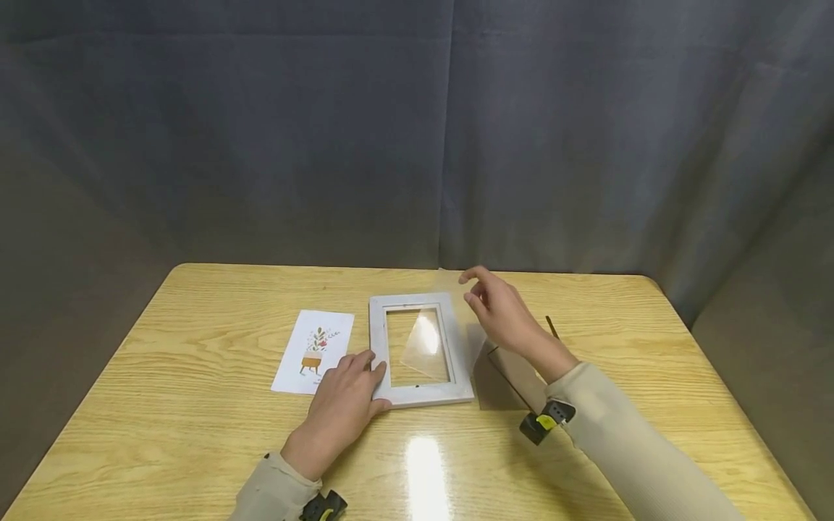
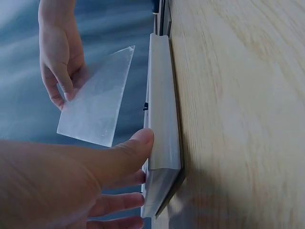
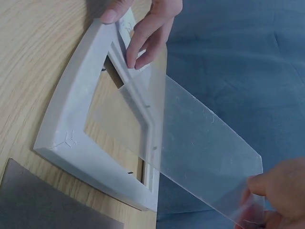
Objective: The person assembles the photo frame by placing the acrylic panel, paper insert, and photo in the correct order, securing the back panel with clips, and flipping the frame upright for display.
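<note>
A white picture frame [image 1: 422, 395] lies on the table with its opening up. My left hand [image 1: 345, 398] holds it by the near-left corner, thumb on the near edge and fingers on the left rail. Above the frame's right side, my right hand [image 1: 502, 307] pinches a clear rectangular sheet [image 3: 205, 143] at one end between thumb and fingers. The sheet slants, its lower end overlapping the frame's opening in the right wrist view. Its flat face shows well in the left wrist view, raised beside the frame.
Left of the frame lies a white card [image 1: 326, 336] printed with a potted plant. A brown-grey backing board [image 1: 498, 391] with a dark raised strip [image 1: 552, 328] lies to the right, partly under my right forearm. A dark curtain [image 1: 313, 145] hangs behind the wooden table [image 1: 195, 434].
</note>
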A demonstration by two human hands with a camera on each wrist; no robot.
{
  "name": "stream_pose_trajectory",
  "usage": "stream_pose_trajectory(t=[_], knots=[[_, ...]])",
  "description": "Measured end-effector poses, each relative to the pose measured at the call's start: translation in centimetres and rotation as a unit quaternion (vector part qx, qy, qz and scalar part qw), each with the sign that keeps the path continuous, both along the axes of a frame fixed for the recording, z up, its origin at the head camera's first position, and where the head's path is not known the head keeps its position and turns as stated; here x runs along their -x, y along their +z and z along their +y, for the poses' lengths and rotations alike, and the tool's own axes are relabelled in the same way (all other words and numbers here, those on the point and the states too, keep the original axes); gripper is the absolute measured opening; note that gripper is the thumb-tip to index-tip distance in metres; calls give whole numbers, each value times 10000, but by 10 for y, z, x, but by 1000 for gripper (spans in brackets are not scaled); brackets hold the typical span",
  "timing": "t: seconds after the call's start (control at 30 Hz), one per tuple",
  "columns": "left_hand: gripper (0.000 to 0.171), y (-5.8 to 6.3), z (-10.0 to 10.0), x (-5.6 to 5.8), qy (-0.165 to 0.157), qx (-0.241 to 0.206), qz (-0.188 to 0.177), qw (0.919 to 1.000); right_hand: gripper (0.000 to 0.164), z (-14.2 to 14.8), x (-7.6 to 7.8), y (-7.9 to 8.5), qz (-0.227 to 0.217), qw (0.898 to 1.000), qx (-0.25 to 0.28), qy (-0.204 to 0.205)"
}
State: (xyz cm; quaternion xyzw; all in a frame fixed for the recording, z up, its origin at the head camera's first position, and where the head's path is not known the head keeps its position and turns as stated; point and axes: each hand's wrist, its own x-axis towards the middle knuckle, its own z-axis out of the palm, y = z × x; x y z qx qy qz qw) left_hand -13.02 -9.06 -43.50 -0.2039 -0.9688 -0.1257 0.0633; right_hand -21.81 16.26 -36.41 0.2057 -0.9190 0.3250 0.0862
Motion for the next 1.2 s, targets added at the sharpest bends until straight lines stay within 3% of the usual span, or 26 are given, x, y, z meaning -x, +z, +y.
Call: stream_pose_trajectory(t=[0.4, 0.77, 1.2], knots=[[57, 4, -8, 3, 40, -71, -84, 9999, 22, -7, 12, 3, 12, 9996, -260, 115], [56, 4, -9, 4, -6, -138, -89, 9999, 23, -17, 19, 7, -381, 9986, -292, 210], [55, 6, -11, 2, -56, -147, -78, 9998, 22, -23, 30, 4, -554, 9952, -195, 783]])
